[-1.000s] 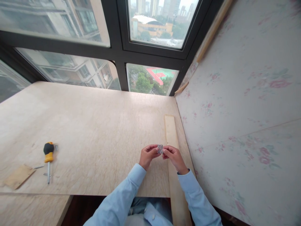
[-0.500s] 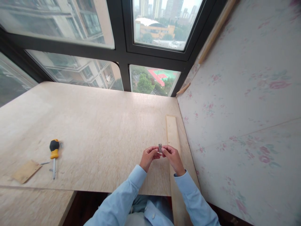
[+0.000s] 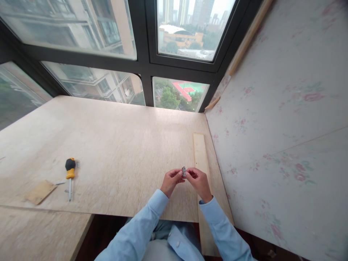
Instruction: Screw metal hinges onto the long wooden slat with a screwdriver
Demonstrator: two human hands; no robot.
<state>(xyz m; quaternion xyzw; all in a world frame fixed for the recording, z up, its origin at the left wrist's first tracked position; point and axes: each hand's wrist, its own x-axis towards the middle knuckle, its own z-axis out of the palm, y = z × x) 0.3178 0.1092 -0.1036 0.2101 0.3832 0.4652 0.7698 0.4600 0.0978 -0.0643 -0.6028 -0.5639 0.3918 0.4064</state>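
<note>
A small grey metal hinge (image 3: 184, 172) is pinched between the fingertips of both hands, above the stone counter. My left hand (image 3: 170, 181) is closed on its left side, thumb against forefinger. From the right, my right hand (image 3: 200, 182) grips the hinge with thumb and forefinger. Under the right hand and forearm lies a long pale wooden board (image 3: 200, 146), with a small dark hole or mark near the hand. The fingertips cover part of the hinge.
On the counter (image 3: 114, 145) at left lie a yellow and black screwdriver (image 3: 70, 169), a small wooden piece (image 3: 40, 192) and a few screws, one screw (image 3: 78, 164) beside the handle. A papered wall (image 3: 261, 137) bounds the right; dark-framed windows (image 3: 146, 65) stand behind.
The hinge has turned and tilted slightly between my fingers, with both hands still on it. The view has shifted a little, so the screwdriver and wooden piece appear further right.
</note>
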